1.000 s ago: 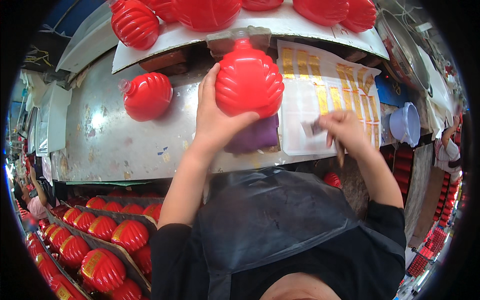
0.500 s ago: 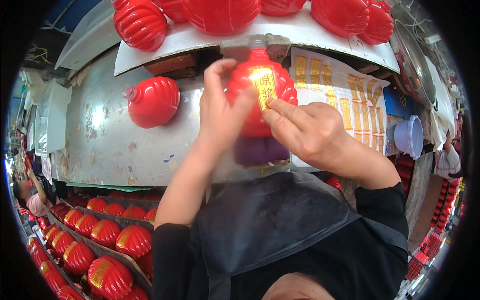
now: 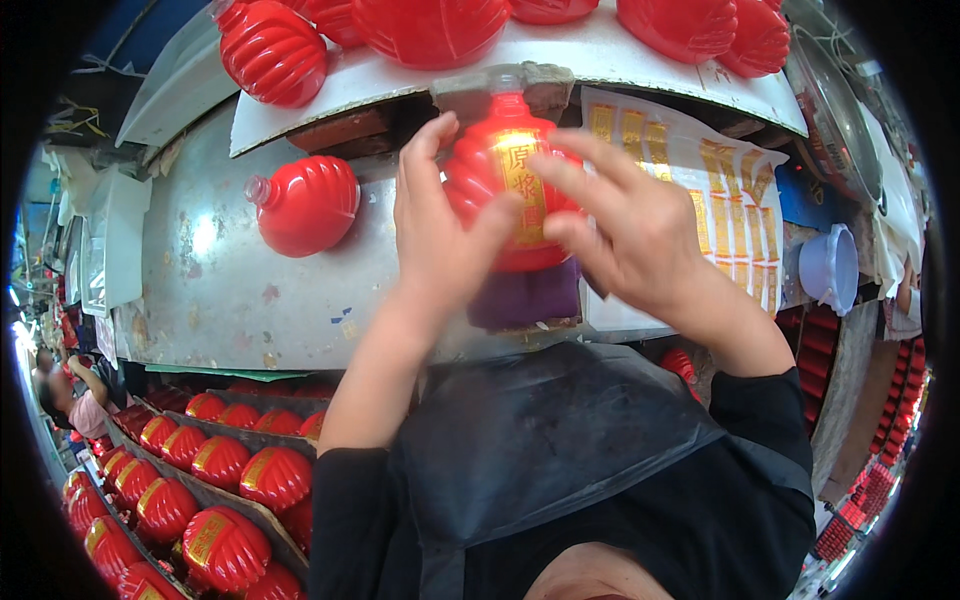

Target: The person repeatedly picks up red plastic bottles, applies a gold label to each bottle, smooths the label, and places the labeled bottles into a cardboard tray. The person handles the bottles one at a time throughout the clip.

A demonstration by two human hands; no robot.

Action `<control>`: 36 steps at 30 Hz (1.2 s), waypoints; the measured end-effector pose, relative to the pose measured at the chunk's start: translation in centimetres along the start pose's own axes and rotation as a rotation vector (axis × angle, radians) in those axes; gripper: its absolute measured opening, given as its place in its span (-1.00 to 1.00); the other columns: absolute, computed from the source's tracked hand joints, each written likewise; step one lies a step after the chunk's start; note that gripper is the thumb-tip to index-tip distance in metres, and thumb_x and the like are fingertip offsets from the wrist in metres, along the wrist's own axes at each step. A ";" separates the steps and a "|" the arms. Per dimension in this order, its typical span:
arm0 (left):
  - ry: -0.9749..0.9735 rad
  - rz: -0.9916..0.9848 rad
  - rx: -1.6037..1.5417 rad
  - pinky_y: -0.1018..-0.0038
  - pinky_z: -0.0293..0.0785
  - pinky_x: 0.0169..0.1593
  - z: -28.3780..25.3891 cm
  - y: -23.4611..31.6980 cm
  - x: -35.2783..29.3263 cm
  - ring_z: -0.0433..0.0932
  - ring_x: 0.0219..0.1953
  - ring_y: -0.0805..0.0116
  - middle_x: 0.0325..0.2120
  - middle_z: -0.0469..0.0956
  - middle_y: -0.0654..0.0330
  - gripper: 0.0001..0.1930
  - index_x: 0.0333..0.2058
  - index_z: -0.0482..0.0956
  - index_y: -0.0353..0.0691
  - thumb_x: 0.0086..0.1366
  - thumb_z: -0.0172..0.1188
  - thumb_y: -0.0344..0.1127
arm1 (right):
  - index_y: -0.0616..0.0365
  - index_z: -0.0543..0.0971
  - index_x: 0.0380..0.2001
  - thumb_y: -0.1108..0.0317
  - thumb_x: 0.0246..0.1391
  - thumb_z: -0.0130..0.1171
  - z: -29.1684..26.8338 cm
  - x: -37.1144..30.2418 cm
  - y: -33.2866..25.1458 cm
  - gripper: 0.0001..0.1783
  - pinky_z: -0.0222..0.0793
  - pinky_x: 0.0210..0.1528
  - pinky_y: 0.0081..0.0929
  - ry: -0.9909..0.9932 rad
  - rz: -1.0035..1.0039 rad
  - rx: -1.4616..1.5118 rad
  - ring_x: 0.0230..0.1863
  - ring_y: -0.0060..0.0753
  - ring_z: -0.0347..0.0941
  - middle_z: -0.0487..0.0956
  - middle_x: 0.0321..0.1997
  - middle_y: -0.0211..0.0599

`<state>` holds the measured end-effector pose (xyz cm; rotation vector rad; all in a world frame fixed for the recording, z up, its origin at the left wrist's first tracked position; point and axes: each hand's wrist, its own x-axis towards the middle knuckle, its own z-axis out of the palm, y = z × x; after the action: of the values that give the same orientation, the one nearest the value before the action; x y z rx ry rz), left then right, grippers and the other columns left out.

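A red ribbed plastic bottle [image 3: 478, 165] with a clear neck lies on a purple cloth pad [image 3: 515, 298], its neck pointing away from me. A gold label [image 3: 520, 160] with dark characters runs down its front. My left hand [image 3: 440, 235] is spread along the bottle's left side, its blurred thumb over the label's left edge. From the right, my right hand [image 3: 630, 230] reaches over the bottle with fingers apart and slightly smeared; its fingertips are at the label's right edge. A sheet of gold labels [image 3: 715, 215] lies right of my right hand.
Another red bottle [image 3: 308, 207] lies on the metal table [image 3: 200, 300] to the left. Several more red bottles [image 3: 272, 55] stand on a white shelf [image 3: 560, 45] at the back. Labelled bottles [image 3: 225, 548] fill racks at lower left. A lavender bucket [image 3: 828, 268] hangs at the right.
My right hand has gone from pinching the label's lower part to spread fingers higher on the bottle's right side. My left hand stays beside the bottle, with its thumb slightly lower.
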<state>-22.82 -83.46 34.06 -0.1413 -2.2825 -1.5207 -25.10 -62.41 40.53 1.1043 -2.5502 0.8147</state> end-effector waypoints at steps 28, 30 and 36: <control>-0.066 0.074 -0.171 0.22 0.29 0.39 -0.4 -1.5 -1.2 0.35 0.36 0.05 0.34 0.32 -0.08 -0.41 0.24 0.42 -0.33 0.32 0.30 -0.17 | 0.16 0.23 0.50 -0.04 0.12 0.34 1.8 -1.9 2.0 -0.02 0.50 0.03 -0.38 -0.206 0.561 0.559 -0.09 -0.26 0.61 0.50 0.30 0.16; -0.073 0.049 -0.126 0.22 0.31 0.38 -0.3 -1.0 -1.1 0.36 0.35 0.08 0.33 0.32 -0.04 -0.40 0.21 0.45 -0.30 0.25 0.35 -0.19 | 0.16 0.23 0.49 -0.05 0.11 0.34 2.4 -2.1 1.7 -0.01 0.47 0.17 -0.30 -0.178 0.553 0.484 0.11 -0.08 0.57 0.45 0.35 0.18; -0.072 -0.013 -0.125 0.25 0.34 0.36 -0.2 -0.5 -1.2 0.39 0.32 0.13 0.32 0.32 0.03 -0.40 0.15 0.50 -0.27 0.14 0.43 -0.24 | 0.15 0.23 0.49 -0.07 0.08 0.33 3.0 -1.9 1.4 0.00 0.36 0.36 -0.16 -0.137 0.531 0.414 0.37 0.15 0.43 0.40 0.40 0.21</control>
<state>-21.86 -83.73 33.23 -0.2201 -2.2463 -1.6912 -24.79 -62.22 36.75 0.5768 -2.9172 1.4931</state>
